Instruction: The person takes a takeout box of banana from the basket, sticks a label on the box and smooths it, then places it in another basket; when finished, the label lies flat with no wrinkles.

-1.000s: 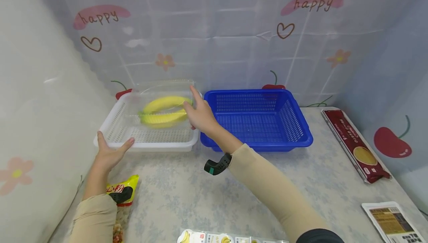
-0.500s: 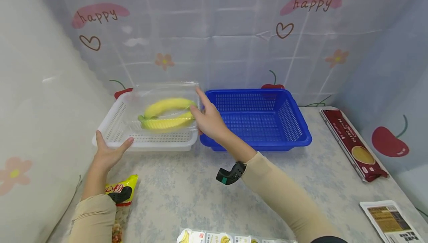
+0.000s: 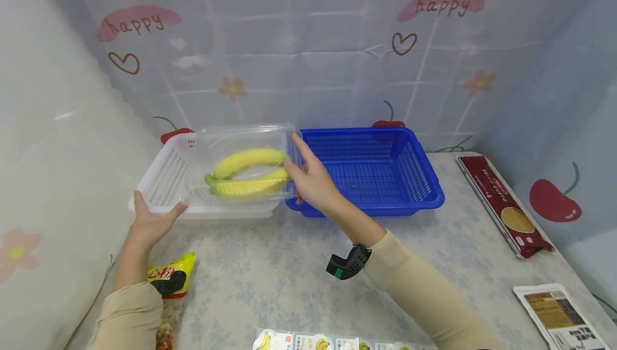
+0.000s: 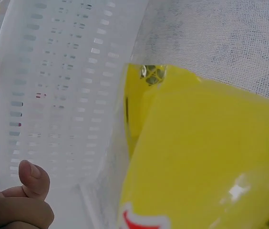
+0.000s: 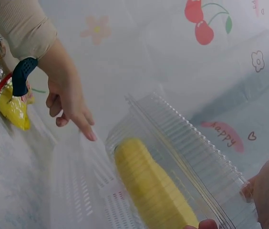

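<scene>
In the head view, a clear plastic clamshell box (image 3: 262,138) with two yellow bananas (image 3: 248,160) inside is held over the white basket (image 3: 166,170), its right end over the blue basket's edge. My right hand (image 3: 313,179) grips the box's right end, index finger along the back; part of its grip is hidden. My left hand (image 3: 151,227) holds the white basket's front left corner, thumb and index finger on the rim. In the left wrist view its other fingers (image 4: 22,210) are curled beside the basket's outer wall. The right wrist view shows one banana (image 5: 149,186) through ribbed plastic.
A blue basket (image 3: 434,184) stands right of the white one. A yellow-topped food bag (image 3: 180,283) lies by the left forearm. Right are a red spaghetti pack (image 3: 501,205) and a flat white-edged pack (image 3: 561,315). Banana-printed labels (image 3: 308,341) lie at the front edge.
My right hand has carried the clear box to the right and a little toward me. The left hand stays at the white basket's corner.
</scene>
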The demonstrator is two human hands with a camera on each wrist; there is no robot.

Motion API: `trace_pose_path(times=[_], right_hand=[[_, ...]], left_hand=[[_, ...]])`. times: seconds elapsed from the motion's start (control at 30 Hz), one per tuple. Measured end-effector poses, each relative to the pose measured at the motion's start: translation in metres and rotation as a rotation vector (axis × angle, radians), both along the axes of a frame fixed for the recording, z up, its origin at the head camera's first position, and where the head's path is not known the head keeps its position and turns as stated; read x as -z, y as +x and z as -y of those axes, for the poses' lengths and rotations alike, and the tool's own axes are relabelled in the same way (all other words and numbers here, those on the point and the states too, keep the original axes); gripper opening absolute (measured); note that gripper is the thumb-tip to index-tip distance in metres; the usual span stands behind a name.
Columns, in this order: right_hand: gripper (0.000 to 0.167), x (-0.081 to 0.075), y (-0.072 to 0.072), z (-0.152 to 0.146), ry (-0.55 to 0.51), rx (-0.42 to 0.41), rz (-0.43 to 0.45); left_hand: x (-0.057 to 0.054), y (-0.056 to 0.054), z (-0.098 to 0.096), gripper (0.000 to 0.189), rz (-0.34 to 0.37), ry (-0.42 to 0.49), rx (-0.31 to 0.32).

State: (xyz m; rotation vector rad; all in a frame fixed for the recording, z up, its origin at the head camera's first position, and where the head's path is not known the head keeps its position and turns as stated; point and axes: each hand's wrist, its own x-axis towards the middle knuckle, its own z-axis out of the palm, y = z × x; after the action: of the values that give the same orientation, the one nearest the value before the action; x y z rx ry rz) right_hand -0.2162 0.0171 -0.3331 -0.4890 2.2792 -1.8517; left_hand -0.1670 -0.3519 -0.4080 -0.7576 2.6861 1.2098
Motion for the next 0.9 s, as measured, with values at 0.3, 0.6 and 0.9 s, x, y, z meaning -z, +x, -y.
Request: trace_pose_path(times=[0.3, 0.6, 0.9], right_hand=[[0.060, 0.002, 0.010, -0.013, 0.007, 0.009, 0.006], [0.060, 0.005, 0.018, -0.025, -0.002, 0.004, 0.011], [0.060, 0.004, 0.028, -0.032, -0.008, -0.008, -0.008]], left_hand=[[-0.010, 0.003, -0.002, 0.128, 0.063, -0.063, 0.013], [-0.029, 0.011, -0.014, 0.112, 0.083, -0.272, 0.010], [-0.075, 0.031, -0.060, 0.078, -0.217, -0.168, 0.206]])
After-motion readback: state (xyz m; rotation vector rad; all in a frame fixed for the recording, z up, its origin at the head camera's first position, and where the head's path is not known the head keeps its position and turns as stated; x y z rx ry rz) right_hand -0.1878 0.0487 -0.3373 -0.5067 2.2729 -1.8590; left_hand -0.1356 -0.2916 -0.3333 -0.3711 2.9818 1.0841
